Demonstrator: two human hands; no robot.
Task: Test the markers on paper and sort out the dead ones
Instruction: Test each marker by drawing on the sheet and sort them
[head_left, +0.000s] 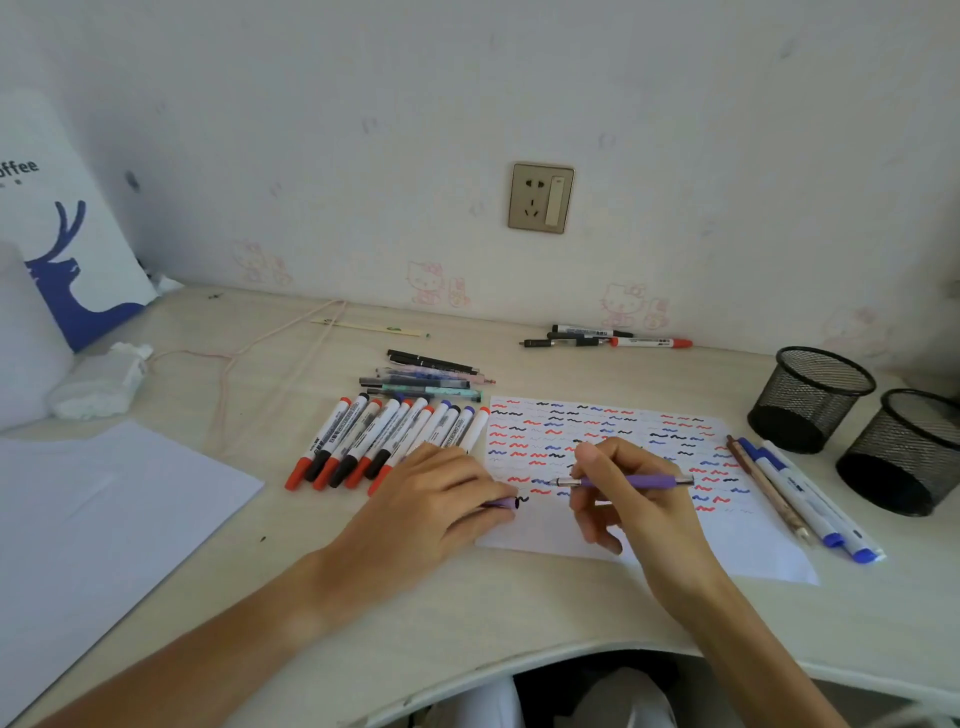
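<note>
Pale tabletop (260, 519) against a white wall with faint cartoon stickers and a beige socket (541, 197). At the far left edge, a white bag with a blue deer (67, 249), leaning upright; just in front of it, a crumpled tissue pack (101, 384). Along the near left edge, blank white sheets (93, 514). Near the middle, a fanned row of whiteboard markers (384, 441) with red, black and blue caps, and behind them a small stack of slim pens (428, 376). Further back by the wall, three more markers (608, 336), well apart from the rest. Left hand (441, 499) resting at the left edge of the test paper (753, 551), fingers curled around a purple cap (498, 503) beside a fresh black squiggle. Test paper right of centre, covered with rows of red, blue and black wavy strokes. Right hand (634, 499) above the paper, fingers pinching an uncapped purple pen (628, 482) held level, nib pointing left. Along the paper's right edge, a few pens and pencils (795, 493) lying parallel. At the far right edge, two black mesh pen cups (810, 397), side by side.
</note>
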